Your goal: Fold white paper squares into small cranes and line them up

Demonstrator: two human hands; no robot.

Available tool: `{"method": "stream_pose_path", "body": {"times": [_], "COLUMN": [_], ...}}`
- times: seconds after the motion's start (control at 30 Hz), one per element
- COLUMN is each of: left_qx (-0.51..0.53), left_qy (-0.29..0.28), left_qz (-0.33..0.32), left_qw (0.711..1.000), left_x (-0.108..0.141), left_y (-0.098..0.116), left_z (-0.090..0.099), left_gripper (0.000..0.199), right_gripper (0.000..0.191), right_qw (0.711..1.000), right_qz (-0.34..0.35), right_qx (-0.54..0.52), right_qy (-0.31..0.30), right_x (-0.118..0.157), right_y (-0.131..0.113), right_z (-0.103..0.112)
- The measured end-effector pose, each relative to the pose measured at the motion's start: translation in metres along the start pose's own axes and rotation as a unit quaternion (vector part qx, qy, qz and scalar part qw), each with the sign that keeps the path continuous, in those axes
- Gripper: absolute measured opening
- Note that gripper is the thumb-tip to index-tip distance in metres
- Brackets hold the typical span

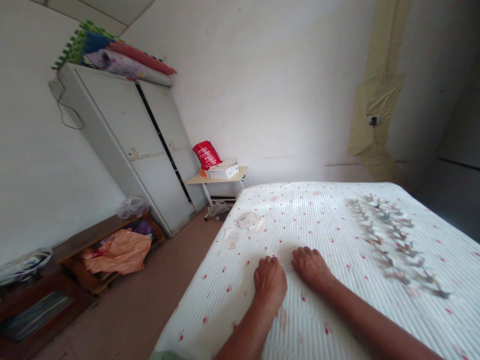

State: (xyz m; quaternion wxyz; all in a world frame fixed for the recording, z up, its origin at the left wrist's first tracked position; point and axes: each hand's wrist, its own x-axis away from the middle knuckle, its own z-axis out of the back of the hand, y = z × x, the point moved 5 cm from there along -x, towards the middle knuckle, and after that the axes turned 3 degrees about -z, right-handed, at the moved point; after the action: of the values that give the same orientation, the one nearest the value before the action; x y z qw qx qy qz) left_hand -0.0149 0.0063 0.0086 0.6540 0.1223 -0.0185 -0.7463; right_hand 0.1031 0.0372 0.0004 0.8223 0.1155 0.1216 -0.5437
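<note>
My left hand [269, 281] rests on the white mattress [315, 210] dotted with red, its fingers curled under and closed. Just to the right and slightly farther away, my right hand [309, 266] also lies on the mattress with bent, closed fingers. A small gap separates the hands. Whatever either hand may hold is hidden beneath the fingers. Beyond my left hand lie some small pale papers [250, 221]. On the right side of the mattress, several small folded-looking pieces [405, 246] stand in rows, somewhat blurred.
A small table [194, 179] with a red bag [207, 154] and a white box [225, 172] stands at the back. At left are a grey cabinet [123, 120] with rolled mats on top and a low wooden bench [84, 235] holding an orange plastic bag [120, 251].
</note>
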Motion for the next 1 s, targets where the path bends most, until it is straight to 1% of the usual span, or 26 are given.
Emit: {"method": "stream_pose_path", "body": {"times": [0.4,0.6,0.73,1.0], "left_qx": [-0.009,-0.011,-0.009,-0.021], "left_qy": [-0.002,-0.026,-0.028,-0.003], "left_qz": [0.007,0.021,0.025,0.018], "left_qw": [1.0,0.999,0.999,1.0], "left_x": [-0.0012,-0.0028,-0.0029,-0.0034], "left_y": [0.0013,0.0023,0.0025,0.0029], "left_z": [0.0001,0.0011,0.0014,0.0016], "left_gripper": [0.027,0.027,0.027,0.026], "right_gripper": [0.02,0.02,0.02,0.02], "right_qw": [1.0,1.0,1.0,0.999], "right_qz": [0.001,0.0,-0.006,-0.021], "right_qx": [0.001,-0.004,-0.007,-0.002], "right_qy": [-0.017,-0.015,-0.018,-0.033], "right_x": [-0.0015,-0.0021,-0.003,-0.0047], "right_y": [-0.002,-0.0024,-0.002,-0.0015], "right_z": [0.0034,0.0048,0.0046,0.0061]}}
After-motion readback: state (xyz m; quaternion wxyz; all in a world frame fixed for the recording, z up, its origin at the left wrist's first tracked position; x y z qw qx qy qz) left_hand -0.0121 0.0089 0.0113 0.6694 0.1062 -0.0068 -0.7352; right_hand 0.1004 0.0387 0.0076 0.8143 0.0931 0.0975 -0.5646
